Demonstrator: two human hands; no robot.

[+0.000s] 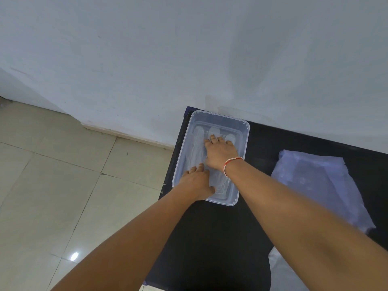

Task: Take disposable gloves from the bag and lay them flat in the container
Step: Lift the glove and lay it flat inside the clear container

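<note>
A clear plastic container (243,131) stands at the left end of a black table. Thin see-through disposable gloves (197,148) lie flat on its bottom, fingers pointing toward the wall. My right hand (220,154), with a red and white thread on the wrist, presses palm-down on the gloves in the middle of the container. My left hand (196,181) rests flat on the near left part of the gloves, fingers spread. To the right lies the pale blue translucent bag (315,185), flat on the table, apart from both hands.
The black table (210,238) ends just left of the container, with tiled floor (63,185) below. A white wall (189,59) runs right behind the container. Some pale plastic (281,269) lies at the near right edge.
</note>
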